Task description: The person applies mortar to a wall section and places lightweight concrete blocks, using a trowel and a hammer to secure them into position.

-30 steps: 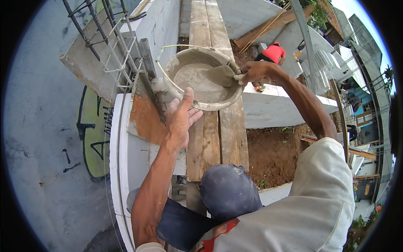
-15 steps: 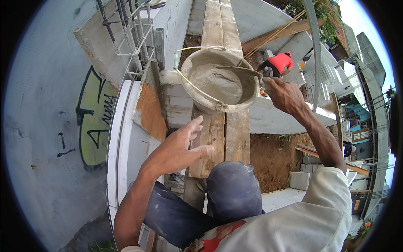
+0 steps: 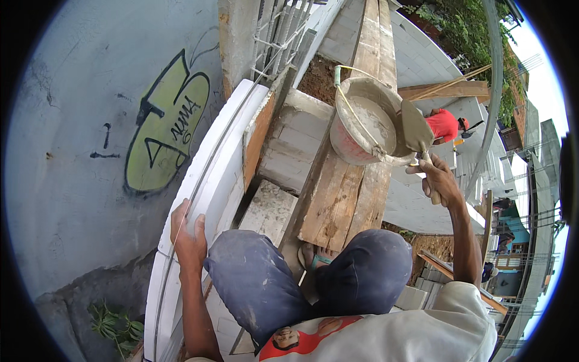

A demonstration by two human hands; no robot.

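My right hand (image 3: 439, 181) is closed around the handle of a trowel. The mortar-smeared trowel blade (image 3: 415, 128) tilts over the right rim of a bucket (image 3: 352, 143), which stands on wooden planks. Grey wet mortar (image 3: 374, 123) lies inside the bucket, and its wire handle leans across the near left side. On the left, my left hand (image 3: 189, 240) rests on the white block wall (image 3: 208, 166), thumb and fingers apart. A thin dark rod or line (image 3: 199, 187) runs along the wall top, close to those fingers.
Wooden planks (image 3: 338, 211) extend ahead from my bent knees. Steel reinforcing bars (image 3: 280, 30) rise beside a formwork board (image 3: 258, 140). A grey painted wall (image 3: 78, 181) stands at left. A person in a red shirt (image 3: 443, 125) is lower down at right.
My left hand has gone from near the bucket to the wall on the left. The trowel has come out of the mortar to the bucket's right rim. The view has shifted.
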